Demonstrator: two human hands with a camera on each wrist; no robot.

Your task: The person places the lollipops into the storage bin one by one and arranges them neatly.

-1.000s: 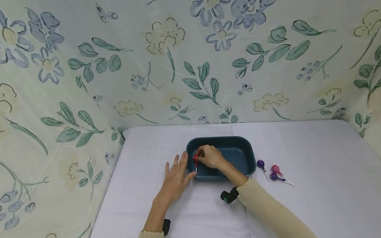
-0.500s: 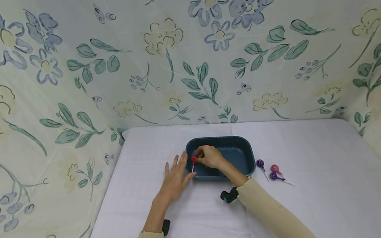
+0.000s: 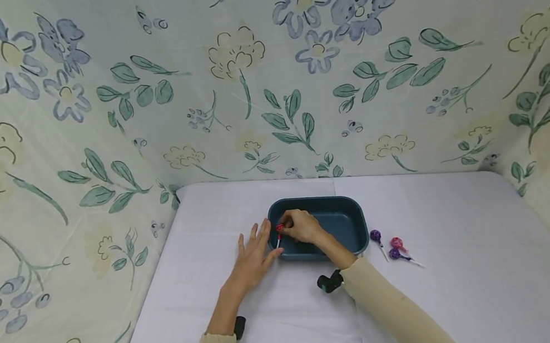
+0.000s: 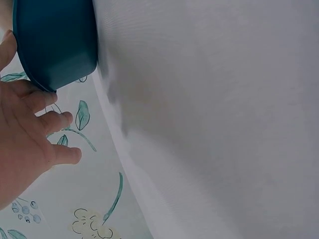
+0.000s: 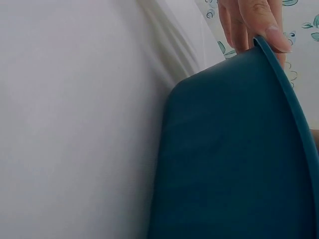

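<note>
A dark blue rectangular tub (image 3: 346, 224) stands on the white-covered table. Inside its left end my right hand (image 3: 306, 227) pinches a red lollipop (image 3: 279, 228) by the head, its white stick slanting toward the near left corner. My left hand (image 3: 250, 263) lies against the tub's left end, fingers spread and straight, thumb at the near left corner. In the left wrist view, that hand's spread fingers (image 4: 55, 120) touch the tub's outside. The right wrist view shows the left thumb (image 5: 275, 37) over the rim; the right hand is mostly hidden there behind the tub wall.
Right of the tub lie three more lollipops: a purple one (image 3: 376, 236), a pink one (image 3: 397, 243) and another purple one (image 3: 395, 254), the last two touching or nearly so. Flower-printed cloth (image 3: 250, 129) hangs behind and beside the table (image 3: 463, 241).
The red lollipop has shifted slightly left in the right hand's fingertips, and its stick slants more. The left hand, the tub and the other lollipops have stayed put.
</note>
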